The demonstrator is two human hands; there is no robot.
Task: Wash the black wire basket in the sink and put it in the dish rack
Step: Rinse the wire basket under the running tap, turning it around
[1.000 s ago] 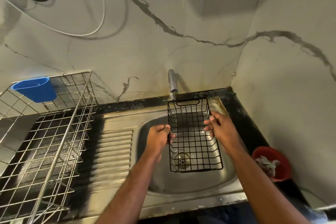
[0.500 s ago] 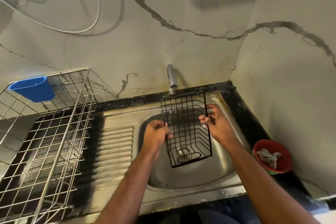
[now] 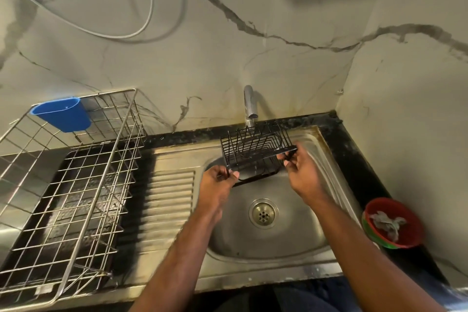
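1. Position: the black wire basket (image 3: 255,151) is held tipped on its side over the back of the sink (image 3: 273,243), directly under the tap (image 3: 249,106).
2. Grip: left hand (image 3: 217,182) pinches the lower left corner in its fingers (image 3: 234,175); right hand (image 3: 302,172) grasps the right edge. Both holds are fingertip-only.
3. Risk: a wet, thin wire frame could slip and drop into the basin, should either pinch loosen.
4. Risk: the basket's upper edge sits just beside the tap spout; further tilting could knock it.
5. Water flow: cannot tell.
6. Clearance: open basin below. The red bowl (image 3: 393,223) crowds the right counter. The route left over the ribbed drainboard (image 3: 169,200) to the dish rack (image 3: 65,185) appears unobstructed; the rack's raised rim must be cleared.
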